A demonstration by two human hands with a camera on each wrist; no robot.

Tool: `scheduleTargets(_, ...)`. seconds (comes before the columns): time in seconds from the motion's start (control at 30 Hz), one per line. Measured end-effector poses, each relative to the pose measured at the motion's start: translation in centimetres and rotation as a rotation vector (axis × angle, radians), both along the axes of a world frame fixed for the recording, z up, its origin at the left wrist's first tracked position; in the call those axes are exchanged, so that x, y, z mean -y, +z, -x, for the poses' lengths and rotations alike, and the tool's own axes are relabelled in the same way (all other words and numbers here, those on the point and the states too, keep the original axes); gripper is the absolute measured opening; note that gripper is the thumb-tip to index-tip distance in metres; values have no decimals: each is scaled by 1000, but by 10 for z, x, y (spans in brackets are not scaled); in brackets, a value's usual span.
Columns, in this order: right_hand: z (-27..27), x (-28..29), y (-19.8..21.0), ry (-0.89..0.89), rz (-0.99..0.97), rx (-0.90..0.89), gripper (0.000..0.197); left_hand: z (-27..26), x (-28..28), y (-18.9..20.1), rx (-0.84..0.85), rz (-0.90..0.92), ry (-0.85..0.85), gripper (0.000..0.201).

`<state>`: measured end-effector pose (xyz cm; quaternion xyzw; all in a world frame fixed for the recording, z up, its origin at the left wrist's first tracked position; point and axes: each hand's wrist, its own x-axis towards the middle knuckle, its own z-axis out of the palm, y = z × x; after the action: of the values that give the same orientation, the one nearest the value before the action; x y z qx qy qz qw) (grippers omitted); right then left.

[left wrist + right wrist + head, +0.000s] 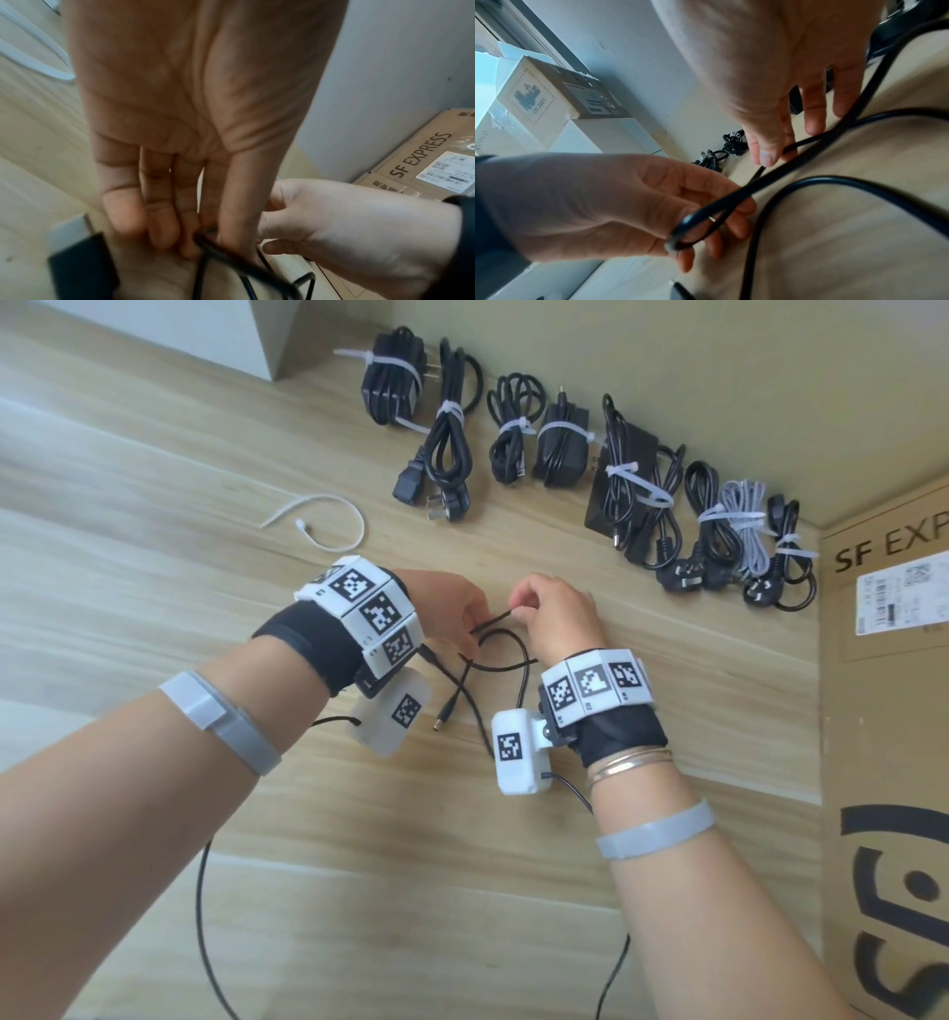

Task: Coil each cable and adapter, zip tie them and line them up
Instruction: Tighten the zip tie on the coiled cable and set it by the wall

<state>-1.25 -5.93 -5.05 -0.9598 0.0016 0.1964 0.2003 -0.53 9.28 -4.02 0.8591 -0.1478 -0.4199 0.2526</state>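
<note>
A thin black cable (493,622) with barrel plugs lies partly looped on the wooden floor in front of me. My left hand (470,629) pinches a fold of it between thumb and fingers; in the left wrist view the cable (223,255) runs out from those fingertips. My right hand (518,608) pinches the same cable a little to the right, thumb against forefinger. In the right wrist view the right hand (777,154) holds one strand while the left hand (700,229) keeps a small loop, and the cable (821,178) arcs below them. A loose white zip tie (354,521) lies to the upper left.
Several zip-tied cable and adapter bundles (560,441) lie in a row along the wall at the back. A cardboard box (883,711) marked SF EXPRESS stands at the right. A white box (246,331) sits at the back left. The wrist cameras' own wires trail near my forearms.
</note>
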Motion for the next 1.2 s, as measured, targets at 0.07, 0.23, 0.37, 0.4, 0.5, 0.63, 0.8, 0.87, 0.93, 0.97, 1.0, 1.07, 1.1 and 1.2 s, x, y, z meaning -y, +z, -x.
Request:
scheduleTargets(0.07, -1, 0, -1, -40, -54, 8, 13, -1, 4, -1, 39, -12, 51, 30)
scheduleTargets(0.23, -5, 11, 11, -164, -220, 12, 10, -6, 5, -7, 26, 279, 435, 22)
scheduleTargets(0.37, -8, 17, 20, -82, -250, -51, 26, -13, 6, -2, 8, 474, 763, 31)
scheduleTargets(0.4, -7, 16, 21, -83, -292, -89, 25, -15, 7, 2, 3, 500, 817, 31)
scheduleTargets(0.5, -1, 13, 22, -37, -345, -197, 32, -20, 8, 7, -24, 611, 890, 32)
scheduleTargets(0.63, -1, 15, 16, -22, -192, -149, 14, -18, 9, 6, 26, 389, 698, 5)
scheduleTargets(0.8, -4, 22, 7, -77, -121, -180, 29, -17, 1, -3, 152, 0, 434, 39)
scheduleTargets(0.87, -5, 24, 6, -97, -116, -163, 27, -16, 1, -6, 190, -109, 311, 35)
scheduleTargets(0.93, -6, 25, 9, -89, -72, -143, 22, -13, 0, -8, 207, -135, 261, 35)
scheduleTargets(0.97, -7, 25, 11, -89, -53, -135, 22, -13, 0, -10, 225, -134, 256, 34)
scheduleTargets(1.0, -8, 26, 13, -94, -42, -125, 22, -12, 0, -9, 240, -144, 247, 32)
scheduleTargets(1.07, -9, 27, 16, -107, -22, -104, 22, -12, 1, -9, 260, -175, 230, 25)
scheduleTargets(1.1, -9, 27, 16, -113, -12, -99, 22, -12, 2, -10, 262, -190, 229, 25)
scheduleTargets(1.2, -8, 28, 18, -101, 14, -102, 24, -13, 3, -10, 254, -219, 278, 29)
